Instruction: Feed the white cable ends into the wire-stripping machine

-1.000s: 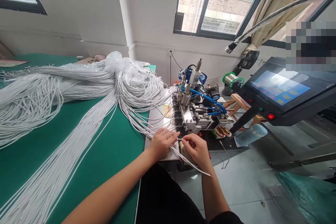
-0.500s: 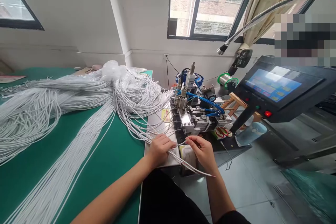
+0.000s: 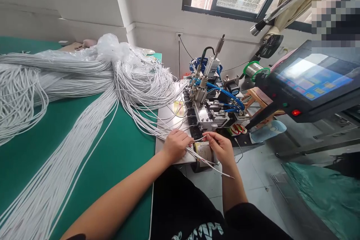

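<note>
My left hand (image 3: 177,146) is closed around several white cables (image 3: 204,160), whose loose ends stick out to the right below it. One of those ends reaches past my right wrist. My right hand (image 3: 221,146) pinches the end of a single cable (image 3: 200,139) that spans the short gap between both hands. The fingertips hide the tip of that cable. Just beyond my hands stands a small bench machine (image 3: 203,116) with metal cylinders and blue air hoses.
A large heap of white cables (image 3: 90,120) covers much of the green table (image 3: 123,180) at left. On the right are a control screen (image 3: 315,78), a wire spool (image 3: 254,70) and a small fan (image 3: 271,46). A bent lamp arm (image 3: 295,2) hangs above.
The view has tilted down and turned slightly, so the machine and heap sit higher in the picture. Both hands keep their grip on the cables and have barely moved relative to the machine.
</note>
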`<state>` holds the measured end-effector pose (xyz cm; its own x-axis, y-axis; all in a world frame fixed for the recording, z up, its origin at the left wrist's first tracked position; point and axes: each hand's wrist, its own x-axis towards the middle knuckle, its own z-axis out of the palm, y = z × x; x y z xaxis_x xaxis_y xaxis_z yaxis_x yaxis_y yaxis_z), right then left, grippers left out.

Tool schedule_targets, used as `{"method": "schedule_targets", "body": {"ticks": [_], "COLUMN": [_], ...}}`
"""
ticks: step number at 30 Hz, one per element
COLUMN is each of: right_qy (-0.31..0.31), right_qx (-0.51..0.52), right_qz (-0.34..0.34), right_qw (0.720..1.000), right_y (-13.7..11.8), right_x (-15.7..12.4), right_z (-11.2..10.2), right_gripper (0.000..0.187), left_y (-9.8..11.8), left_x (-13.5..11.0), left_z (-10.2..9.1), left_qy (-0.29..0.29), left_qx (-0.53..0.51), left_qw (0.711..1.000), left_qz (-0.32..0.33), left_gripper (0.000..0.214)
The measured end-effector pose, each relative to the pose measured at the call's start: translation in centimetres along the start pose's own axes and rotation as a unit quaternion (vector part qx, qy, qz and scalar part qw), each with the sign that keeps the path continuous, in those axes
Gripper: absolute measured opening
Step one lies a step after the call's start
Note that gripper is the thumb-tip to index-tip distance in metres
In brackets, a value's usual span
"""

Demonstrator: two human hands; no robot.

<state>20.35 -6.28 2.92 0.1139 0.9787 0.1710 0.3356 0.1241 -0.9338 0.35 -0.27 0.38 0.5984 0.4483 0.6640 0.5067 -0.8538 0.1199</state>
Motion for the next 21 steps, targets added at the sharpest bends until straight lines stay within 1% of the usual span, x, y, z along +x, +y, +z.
{"method": "schedule_targets", "body": {"ticks": [6, 12, 18, 19, 21], "right_qy": [-0.004, -0.016, -0.056, -0.05, -0.014], "right_qx": [-0.022, -0.026, 0.005, -0.002, -0.045], "right_qz": [0.003, -0.009, 0.02, 0.021, 0.007], "right_qw": [1.0, 0.999, 0.998, 0.999, 0.999], "right_y": [-0.4, -0.7, -1.5, -1.3, -0.8], "right_x": [-0.2, -0.4, -0.6, -0.5, -0.3], "right_z": [-0.3, 0.0, -0.2, -0.3, -0.4], "right_gripper": [0.031, 0.03, 0.03, 0.03, 0.028], "left_y": [0.3, 0.3, 0.4, 0.4, 0.5], "left_x": [0.1, 0.0, 0.1, 0.1, 0.2], "left_z": [-0.3, -0.3, -0.4, -0.4, -0.5], "left_qy": [0.011, 0.035, 0.002, -0.004, -0.015], "left_qx": [0.016, 0.037, 0.038, 0.036, 0.031], "left_qw": [0.999, 0.998, 0.998, 0.998, 0.998], "left_qz": [-0.038, -0.03, -0.044, -0.047, -0.052], "left_gripper": [0.02, 0.022, 0.019, 0.018, 0.017]}}
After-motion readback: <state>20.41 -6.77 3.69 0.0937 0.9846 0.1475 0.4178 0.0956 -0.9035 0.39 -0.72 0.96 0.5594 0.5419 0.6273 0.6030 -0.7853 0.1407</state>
